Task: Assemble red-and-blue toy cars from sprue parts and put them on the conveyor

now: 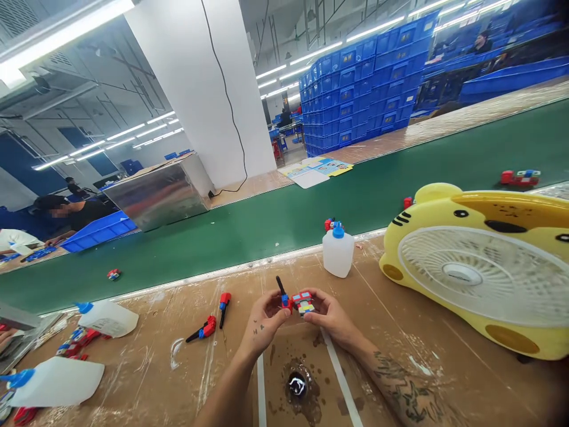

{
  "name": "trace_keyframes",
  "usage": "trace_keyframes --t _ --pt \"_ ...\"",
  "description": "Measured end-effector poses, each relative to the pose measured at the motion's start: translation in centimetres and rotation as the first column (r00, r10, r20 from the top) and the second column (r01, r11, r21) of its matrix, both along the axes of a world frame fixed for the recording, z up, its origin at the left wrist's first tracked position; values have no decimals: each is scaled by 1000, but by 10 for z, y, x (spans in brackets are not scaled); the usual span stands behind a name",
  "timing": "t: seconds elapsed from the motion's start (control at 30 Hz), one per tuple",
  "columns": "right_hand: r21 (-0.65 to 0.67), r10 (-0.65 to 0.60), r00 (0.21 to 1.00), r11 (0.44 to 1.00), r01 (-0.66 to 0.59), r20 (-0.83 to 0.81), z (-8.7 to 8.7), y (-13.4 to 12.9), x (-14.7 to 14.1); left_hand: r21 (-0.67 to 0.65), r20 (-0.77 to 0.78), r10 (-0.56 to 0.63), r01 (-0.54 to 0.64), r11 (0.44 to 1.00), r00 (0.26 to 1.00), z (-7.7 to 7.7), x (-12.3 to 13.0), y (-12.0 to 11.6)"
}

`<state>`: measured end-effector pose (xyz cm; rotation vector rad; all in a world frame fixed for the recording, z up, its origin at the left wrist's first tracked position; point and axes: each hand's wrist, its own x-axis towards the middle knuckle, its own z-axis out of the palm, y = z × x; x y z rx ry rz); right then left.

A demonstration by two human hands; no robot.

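Above the brown worktable, my left hand (265, 323) pinches a small red and blue toy part (285, 301) with a black rod pointing up. My right hand (326, 314) holds a red, grey and yellow toy piece (304, 302) by its right side. The two pieces are side by side, very close; whether they touch is hard to tell. Below the hands, a small dark round pot with shiny liquid (297, 385) stands on the wet-spotted table between two white strips. To the left lie two more red and blue parts with black rods (224, 302) (207, 328).
A white bottle with a blue cap (338, 255) stands beyond my right hand, a yellow animal-shaped fan (462, 273) at the right. Two bottles (111, 318) (57, 381) lie left. The green conveyor (267, 228) crosses behind, carrying toy pieces. A person (84, 213) sits beyond it.
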<state>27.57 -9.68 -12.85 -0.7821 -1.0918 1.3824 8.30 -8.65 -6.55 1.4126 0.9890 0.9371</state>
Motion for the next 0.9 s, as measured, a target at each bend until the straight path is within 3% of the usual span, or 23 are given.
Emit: trace_keyframes --t 0.1,0.17,0.3,0.4,0.47,0.53,0.73,0.8,0.9 --pt "29 -75 993 997 73 87 3 -2 -1 14 22 41 -41 999 999 -6 10 -1" --pt "152 -206 952 973 174 225 7 -5 -5 38 19 59 -60 997 998 -9 22 -3" --pt "507 -550 728 800 321 408 15 -9 -16 142 -100 172 -157 977 980 -9 52 -3" --pt "511 -608 674 772 379 419 14 -8 -18 226 -258 188 -130 965 948 -1 66 16" --pt "462 -588 657 800 384 472 11 -5 -14 262 -440 174 -59 963 881 6 68 44" --pt "405 -533 653 843 355 538 7 -1 -9 276 -610 195 -25 961 768 12 66 83" --pt "339 -408 638 911 234 653 2 7 -2 181 -840 165 -20 983 517 29 61 210" --pt "330 -377 624 924 195 684 2 8 -2 117 -893 112 -15 993 436 32 64 236" --pt "333 -349 601 932 143 719 0 9 -1 59 -936 59 -13 998 348 28 74 254"
